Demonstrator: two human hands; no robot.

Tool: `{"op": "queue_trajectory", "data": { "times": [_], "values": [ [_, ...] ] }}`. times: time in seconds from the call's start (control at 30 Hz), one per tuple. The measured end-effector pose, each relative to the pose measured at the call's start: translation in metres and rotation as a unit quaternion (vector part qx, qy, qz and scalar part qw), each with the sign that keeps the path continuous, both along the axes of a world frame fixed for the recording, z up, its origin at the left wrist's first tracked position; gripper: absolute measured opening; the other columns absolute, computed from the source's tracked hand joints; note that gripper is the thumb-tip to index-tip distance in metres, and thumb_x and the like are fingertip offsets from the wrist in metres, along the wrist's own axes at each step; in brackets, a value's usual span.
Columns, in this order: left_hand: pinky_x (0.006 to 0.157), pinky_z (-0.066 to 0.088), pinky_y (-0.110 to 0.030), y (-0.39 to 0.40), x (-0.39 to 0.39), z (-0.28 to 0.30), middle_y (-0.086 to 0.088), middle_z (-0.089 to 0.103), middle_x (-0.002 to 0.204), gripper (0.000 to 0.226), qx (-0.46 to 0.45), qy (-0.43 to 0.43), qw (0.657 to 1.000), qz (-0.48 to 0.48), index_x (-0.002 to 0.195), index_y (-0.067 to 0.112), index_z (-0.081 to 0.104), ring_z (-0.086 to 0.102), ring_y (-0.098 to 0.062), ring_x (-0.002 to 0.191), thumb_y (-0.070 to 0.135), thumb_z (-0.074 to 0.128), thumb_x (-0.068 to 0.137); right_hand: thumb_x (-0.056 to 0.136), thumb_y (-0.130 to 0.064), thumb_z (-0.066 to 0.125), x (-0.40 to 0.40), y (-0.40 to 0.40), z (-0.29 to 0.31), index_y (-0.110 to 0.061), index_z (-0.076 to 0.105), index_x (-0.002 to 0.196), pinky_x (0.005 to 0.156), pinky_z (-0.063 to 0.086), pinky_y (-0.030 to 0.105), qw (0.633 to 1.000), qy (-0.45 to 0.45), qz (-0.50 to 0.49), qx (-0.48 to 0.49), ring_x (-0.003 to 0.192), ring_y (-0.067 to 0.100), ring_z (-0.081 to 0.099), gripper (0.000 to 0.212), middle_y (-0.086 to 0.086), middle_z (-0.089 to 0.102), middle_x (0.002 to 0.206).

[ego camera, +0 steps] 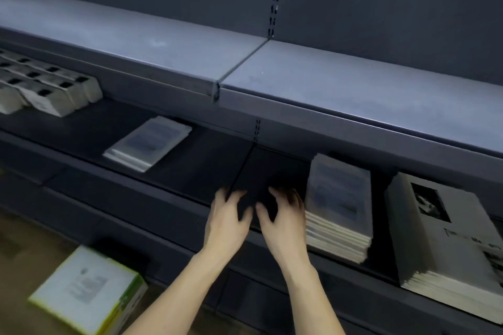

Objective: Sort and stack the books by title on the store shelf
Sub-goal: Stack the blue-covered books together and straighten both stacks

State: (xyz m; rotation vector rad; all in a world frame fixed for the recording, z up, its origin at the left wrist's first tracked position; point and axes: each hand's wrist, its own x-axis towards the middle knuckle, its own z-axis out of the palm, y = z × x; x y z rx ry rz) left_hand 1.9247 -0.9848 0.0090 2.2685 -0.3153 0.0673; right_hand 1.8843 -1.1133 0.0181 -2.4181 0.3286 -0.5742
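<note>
Shelf (190,160) holds book stacks (339,207) — hands (255,215) empty.

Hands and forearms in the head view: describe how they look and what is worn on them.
Both are bare: the left hand and right hand wear no gloves, rings or watch that can be seen. The forearms carry no sleeves up to the frame's lower edge. Motion blur softens the fingertips, so small marks cannot be told.

Book stacks (339,207): four. Hands (227,219): two. Cardboard box (89,289): one.
</note>
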Motion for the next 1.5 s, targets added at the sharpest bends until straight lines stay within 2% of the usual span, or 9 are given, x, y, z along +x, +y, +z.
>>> {"op": "queue_trajectory", "data": {
  "times": [0.17,0.27,0.43,0.7,0.97,1.07,1.3,1.5],
  "values": [
    [0.107,0.039,-0.033,0.042,0.003,-0.004,-0.001,0.028,0.154,0.060,0.025,-0.027,0.996,0.076,0.151,0.027,0.032,0.033,-0.019,0.138,0.034,0.056,0.096,0.096,-0.038,0.058,0.012,0.035,-0.004,-0.018,0.054,0.138,0.110,0.038,0.044,0.998,0.025,0.063,0.019,0.133,0.020,0.041,0.047,0.003,0.052,0.139],
    [0.113,0.030,-0.036,0.066,0.007,-0.005,-0.001,0.029,0.155,0.059,0.043,-0.026,0.992,0.113,0.150,0.028,0.035,0.028,-0.019,0.141,0.034,0.057,0.095,0.097,-0.037,0.056,0.021,0.056,-0.003,-0.018,0.050,0.141,0.110,0.037,0.041,0.994,0.039,0.101,0.032,0.131,0.019,0.040,0.048,0.004,0.050,0.140],
    [0.117,0.026,-0.044,0.113,0.021,-0.011,0.002,0.033,0.155,0.054,0.069,-0.017,0.987,0.142,0.147,0.030,0.040,0.021,-0.020,0.145,0.036,0.055,0.096,0.100,-0.041,0.049,0.039,0.094,-0.001,-0.022,0.042,0.146,0.106,0.039,0.032,0.985,0.071,0.145,0.062,0.127,0.014,0.042,0.050,0.001,0.048,0.140],
    [0.118,0.024,-0.042,0.183,0.058,-0.009,0.001,0.037,0.151,0.052,0.071,-0.018,0.987,0.141,0.148,0.028,0.041,0.023,-0.021,0.144,0.036,0.051,0.097,0.101,-0.043,0.046,0.075,0.164,-0.001,-0.023,0.035,0.150,0.110,0.038,0.036,0.978,0.102,0.170,0.066,0.134,0.014,0.037,0.054,0.001,0.041,0.148],
    [0.116,0.027,-0.036,0.243,0.090,-0.007,0.002,0.045,0.144,0.051,0.059,-0.022,0.988,0.142,0.146,0.023,0.044,0.032,-0.017,0.138,0.036,0.052,0.097,0.101,-0.038,0.049,0.107,0.227,-0.003,-0.022,0.034,0.150,0.111,0.037,0.035,0.977,0.112,0.162,0.080,0.137,0.016,0.035,0.054,0.003,0.038,0.150],
    [0.115,0.029,-0.036,0.256,0.101,-0.011,0.001,0.046,0.143,0.051,0.057,-0.017,0.988,0.146,0.146,0.022,0.044,0.032,-0.018,0.138,0.034,0.053,0.097,0.100,-0.037,0.049,0.119,0.242,-0.005,-0.021,0.034,0.150,0.110,0.036,0.031,0.975,0.119,0.167,0.082,0.138,0.016,0.035,0.055,0.003,0.038,0.151],
    [0.114,0.031,-0.034,0.253,0.132,-0.015,0.000,0.043,0.145,0.051,0.054,-0.009,0.987,0.149,0.145,0.022,0.044,0.031,-0.018,0.138,0.033,0.054,0.096,0.099,-0.034,0.053,0.156,0.242,-0.014,-0.018,0.038,0.148,0.100,0.039,0.024,0.973,0.128,0.174,0.081,0.130,0.017,0.044,0.053,0.006,0.045,0.144],
    [0.108,0.038,-0.034,0.254,0.167,-0.016,-0.002,0.046,0.140,0.050,0.082,-0.018,0.982,0.167,0.143,0.021,0.048,0.035,-0.020,0.133,0.031,0.057,0.094,0.098,-0.030,0.057,0.205,0.239,-0.025,-0.018,0.038,0.149,0.104,0.036,0.024,0.965,0.124,0.201,0.112,0.136,0.017,0.040,0.055,0.005,0.040,0.149]
  ]
}}
